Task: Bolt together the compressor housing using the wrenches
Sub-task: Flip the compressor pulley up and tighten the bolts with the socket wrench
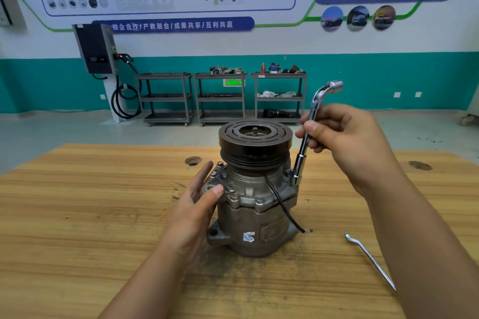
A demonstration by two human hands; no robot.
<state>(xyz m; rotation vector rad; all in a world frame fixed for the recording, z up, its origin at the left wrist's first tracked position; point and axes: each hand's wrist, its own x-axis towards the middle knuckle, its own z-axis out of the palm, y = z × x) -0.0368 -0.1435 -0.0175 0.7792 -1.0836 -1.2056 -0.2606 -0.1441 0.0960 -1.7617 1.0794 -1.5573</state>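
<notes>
Tightening of the flange bolts is the step in hand, judged from the head view. One compressor housing stands upright at the middle of the wooden table, pulley uppermost. The right hand is closed round the shaft of an L-shaped socket wrench, whose lower socket sits down on the flange at the housing's right side; whatever fastener lies under it is hidden. The left hand is flat, fingers straight, thumb pressed against the left flange, bracing the body and gripping nothing.

Next move, in my judgement: turn the wrench while the left hand resists rotation, then lift off and reseat squarely on the neighbouring bolt.

Count:
- Wrenches: two. The second wrench lies on the table near right, well apart from the housing.
- Bolt heads exposed on the left and near flange: four.
- Black cable: one, trailing down the housing's front.
- Carts at the far wall: three.
</notes>
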